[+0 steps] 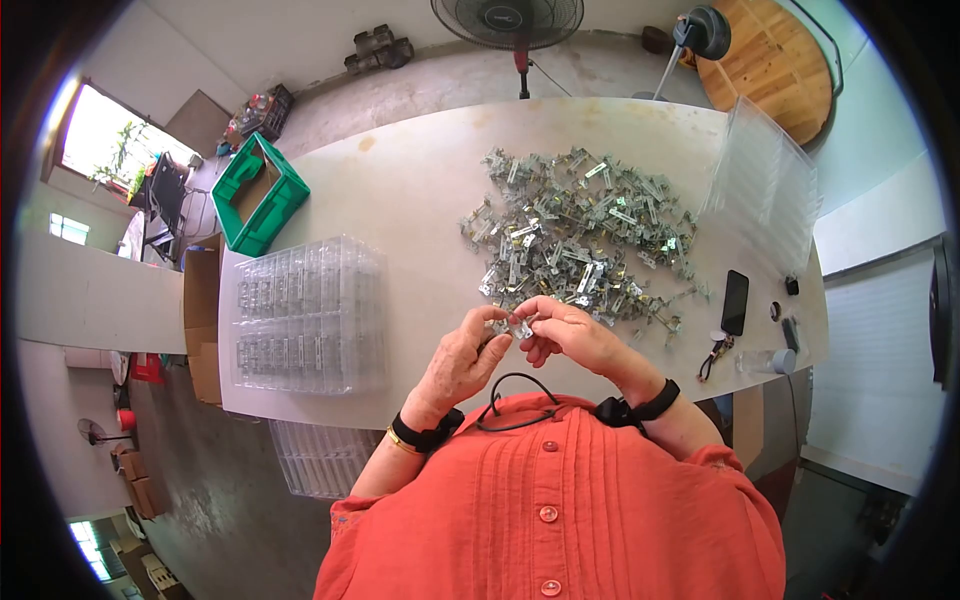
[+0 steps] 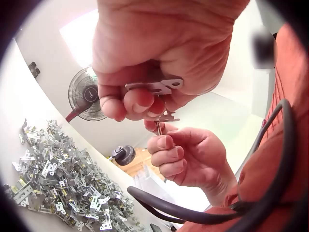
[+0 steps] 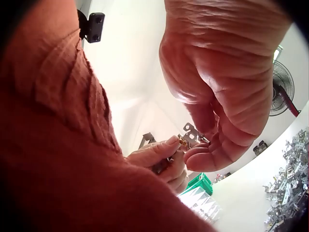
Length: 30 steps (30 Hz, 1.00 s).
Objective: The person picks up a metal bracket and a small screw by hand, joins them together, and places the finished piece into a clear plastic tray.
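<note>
Both hands meet in front of the chest, at the near edge of the pile of small metal brackets [image 1: 570,235]. My left hand [image 1: 460,360] holds a flat, silvery metal bracket [image 2: 157,87] with holes in its curled fingers. The right hand [image 1: 580,340] faces it and pinches a thin metal piece [image 2: 160,128] between thumb and fingertips. In the right wrist view, a notched metal plate [image 3: 190,131] and a brassy bit [image 3: 183,141] show between the two hands' fingertips. Fingers hide much of these parts, and I cannot tell whether they are joined.
Clear plastic trays [image 1: 310,315] with rows of metal parts stand at the table's left, below a green crate [image 1: 260,195]. More clear trays [image 1: 765,185] lie at the right, near a phone [image 1: 735,302] and a small bottle [image 1: 770,361]. A black cable [image 1: 520,378] loops before the chest.
</note>
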### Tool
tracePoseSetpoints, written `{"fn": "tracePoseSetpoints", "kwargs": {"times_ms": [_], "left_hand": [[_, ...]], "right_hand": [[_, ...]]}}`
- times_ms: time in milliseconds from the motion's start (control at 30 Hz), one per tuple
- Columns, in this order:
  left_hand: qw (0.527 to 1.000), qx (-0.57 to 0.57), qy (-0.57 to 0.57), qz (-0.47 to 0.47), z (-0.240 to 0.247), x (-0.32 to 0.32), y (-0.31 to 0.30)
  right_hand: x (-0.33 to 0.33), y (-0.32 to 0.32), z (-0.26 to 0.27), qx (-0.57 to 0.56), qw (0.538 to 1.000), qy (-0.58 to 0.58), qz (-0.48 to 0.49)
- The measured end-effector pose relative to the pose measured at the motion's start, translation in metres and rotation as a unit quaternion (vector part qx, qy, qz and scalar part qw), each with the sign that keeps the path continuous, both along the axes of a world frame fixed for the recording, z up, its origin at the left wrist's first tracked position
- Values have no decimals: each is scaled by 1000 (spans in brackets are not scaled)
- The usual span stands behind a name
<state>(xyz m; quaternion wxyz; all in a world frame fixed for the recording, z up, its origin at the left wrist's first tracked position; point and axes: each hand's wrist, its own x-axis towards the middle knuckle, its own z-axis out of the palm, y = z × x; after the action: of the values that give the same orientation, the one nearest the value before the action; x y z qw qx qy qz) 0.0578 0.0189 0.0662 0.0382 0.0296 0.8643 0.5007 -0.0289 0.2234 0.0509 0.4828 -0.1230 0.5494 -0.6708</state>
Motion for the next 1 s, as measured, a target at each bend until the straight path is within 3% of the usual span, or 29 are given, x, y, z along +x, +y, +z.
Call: {"fn": "tracePoseSetpoints", "kwargs": {"times_ms": [133,333,400,733,933,1000], "left_hand": [[998,19,63,-12,-9,1,6],[996,-13,87,-31,-19,2,9],[993,-57,93,-50,-19,2,10],[985,-117,123,20,-14,0,13],[998,-18,67,14,-11,1,11],[995,101,11,-9,-19,-2,2]], "right_hand": [[1,-3,1,0,1000,-19,-12],[5,-7,-16,-5,997,65,-31],[7,-10,-20,-28,968,221,-114],[6,-6,-13,4,994,93,-63],[-1,-2,-11,-11,986,133,-104],[-2,-1,-8,-11,981,143,-132]]}}
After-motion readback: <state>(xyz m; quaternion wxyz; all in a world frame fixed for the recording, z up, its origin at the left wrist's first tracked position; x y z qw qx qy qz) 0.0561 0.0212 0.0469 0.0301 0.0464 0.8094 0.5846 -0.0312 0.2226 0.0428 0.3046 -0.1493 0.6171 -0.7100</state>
